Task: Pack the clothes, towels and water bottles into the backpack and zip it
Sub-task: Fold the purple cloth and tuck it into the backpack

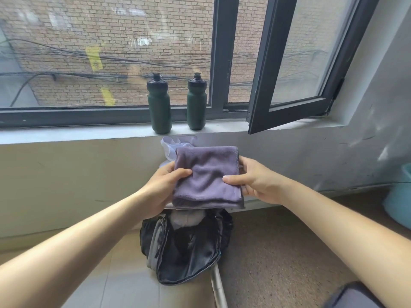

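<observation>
Fingers (181, 172) of the left hand (164, 185) and right hand (253, 181) pinch a folded towel (206, 174) by its sides. Below them gapes the backpack (189, 247); towel-packing seems underway, lowering it in next. Beyond the fingers stand two bottles (159, 105), unpacked.

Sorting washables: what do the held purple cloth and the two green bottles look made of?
Folded purple towel: probably soft matte microfibre, given fuzzy nap and stitched edge. Dark green bottles: probably matte plastic, black caps; dull sheen, moulded waist.
</observation>
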`<state>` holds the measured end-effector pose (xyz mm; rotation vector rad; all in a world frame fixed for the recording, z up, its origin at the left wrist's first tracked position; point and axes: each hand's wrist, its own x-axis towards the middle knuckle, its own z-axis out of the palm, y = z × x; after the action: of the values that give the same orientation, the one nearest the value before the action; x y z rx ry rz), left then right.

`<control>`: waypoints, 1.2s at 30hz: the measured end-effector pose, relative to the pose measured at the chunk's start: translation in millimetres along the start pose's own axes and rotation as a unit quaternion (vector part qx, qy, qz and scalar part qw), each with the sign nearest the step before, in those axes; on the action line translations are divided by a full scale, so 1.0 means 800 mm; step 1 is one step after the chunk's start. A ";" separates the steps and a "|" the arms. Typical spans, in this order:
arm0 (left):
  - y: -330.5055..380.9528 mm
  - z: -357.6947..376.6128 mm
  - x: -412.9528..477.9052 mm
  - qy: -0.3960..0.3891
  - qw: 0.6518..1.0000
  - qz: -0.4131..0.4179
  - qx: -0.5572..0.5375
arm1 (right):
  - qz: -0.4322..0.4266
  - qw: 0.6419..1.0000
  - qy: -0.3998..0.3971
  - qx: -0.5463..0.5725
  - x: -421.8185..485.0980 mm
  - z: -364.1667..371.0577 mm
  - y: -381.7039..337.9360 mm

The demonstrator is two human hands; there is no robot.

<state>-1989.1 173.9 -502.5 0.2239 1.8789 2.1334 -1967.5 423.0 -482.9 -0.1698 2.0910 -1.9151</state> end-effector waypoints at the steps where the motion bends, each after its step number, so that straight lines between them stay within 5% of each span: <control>1: -0.001 -0.003 -0.001 -0.018 1.000 0.001 0.012 | -0.007 1.000 0.020 -0.004 0.000 0.000 0.000; 16: 0.014 -0.023 -0.002 -0.145 0.986 0.049 -0.071 | -0.067 0.992 -0.052 0.092 -0.011 -0.008 -0.013; 23: 0.020 -0.040 -0.003 -0.191 0.975 -0.052 -0.097 | -0.135 0.986 0.008 -0.097 -0.011 0.004 -0.009; 31: 0.013 -0.031 -0.022 -0.254 0.948 -0.105 0.163 | -0.221 0.929 -0.008 -0.298 -0.014 0.039 -0.005; 36: -0.006 -0.032 -0.019 -0.217 0.875 -0.092 0.422 | -0.126 0.914 -0.090 -0.374 -0.011 0.050 0.027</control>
<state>-1981.6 145.6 -510.0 0.6098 2.2765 0.9076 -1945.0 389.8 -506.1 -0.7755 2.6482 -1.0400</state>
